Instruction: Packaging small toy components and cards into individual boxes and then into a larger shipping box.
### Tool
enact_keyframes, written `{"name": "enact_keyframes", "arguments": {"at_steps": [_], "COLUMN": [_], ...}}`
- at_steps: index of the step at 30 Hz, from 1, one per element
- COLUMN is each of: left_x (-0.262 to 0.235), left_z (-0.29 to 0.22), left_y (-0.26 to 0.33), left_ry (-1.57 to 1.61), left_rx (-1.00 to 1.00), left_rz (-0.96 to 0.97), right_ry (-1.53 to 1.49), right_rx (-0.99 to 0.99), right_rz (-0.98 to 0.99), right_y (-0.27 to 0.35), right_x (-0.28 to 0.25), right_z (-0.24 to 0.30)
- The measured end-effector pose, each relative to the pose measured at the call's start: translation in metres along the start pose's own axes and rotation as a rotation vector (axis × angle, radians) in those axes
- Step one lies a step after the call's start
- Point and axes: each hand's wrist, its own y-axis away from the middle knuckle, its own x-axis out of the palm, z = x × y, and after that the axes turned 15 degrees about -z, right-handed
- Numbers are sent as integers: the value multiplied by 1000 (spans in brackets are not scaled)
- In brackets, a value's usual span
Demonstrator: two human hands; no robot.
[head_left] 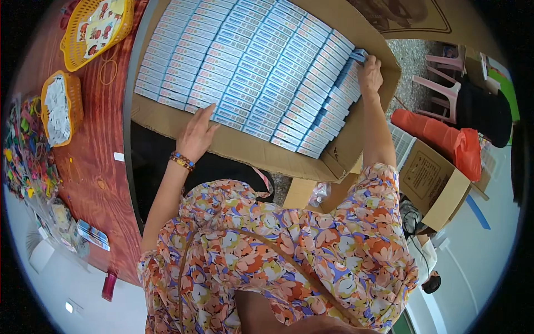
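A large open cardboard carton [245, 143] lies in front of me, packed with rows of small flat blue-and-white boxes [250, 67]. At the carton's right side my right hand [371, 75] is closed on one small blue box [359, 54], which is tilted at the end of the rightmost row. The boxes below it in that row sit unevenly. My left hand [198, 133] rests with its fingers stretched out over the carton's near edge, its fingertips touching the lowest boxes. A beaded bracelet is on the left wrist.
On the left, a red wood-grain table [100, 183] bears a yellow basket [69, 55] of printed cards, an orange basket [76, 106] of white packets and a heap of colourful small items [30, 150]. Pink plastic stools [445, 92], a red bag [439, 139] and another carton [428, 178] stand right. A person [425, 261] is behind.
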Motion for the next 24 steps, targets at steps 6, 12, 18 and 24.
{"name": "enact_keyframes", "arguments": {"at_steps": [6, 12, 18, 24], "left_x": [-2, 0, -1, -6], "left_z": [-4, 1, -2, -8], "left_y": [0, 4, 6, 2], "left_ry": [-40, -41, -49, -45], "left_rx": [-74, -56, -62, -77], "left_rz": [18, 4, 15, 55], "right_ry": [-67, 38, 138, 259], "right_rx": [-40, -203, -371, -475], "right_rz": [11, 96, 155, 153], "right_y": [-3, -13, -32, -25], "right_x": [6, 1, -7, 22], "right_z": [0, -2, 4, 20]}}
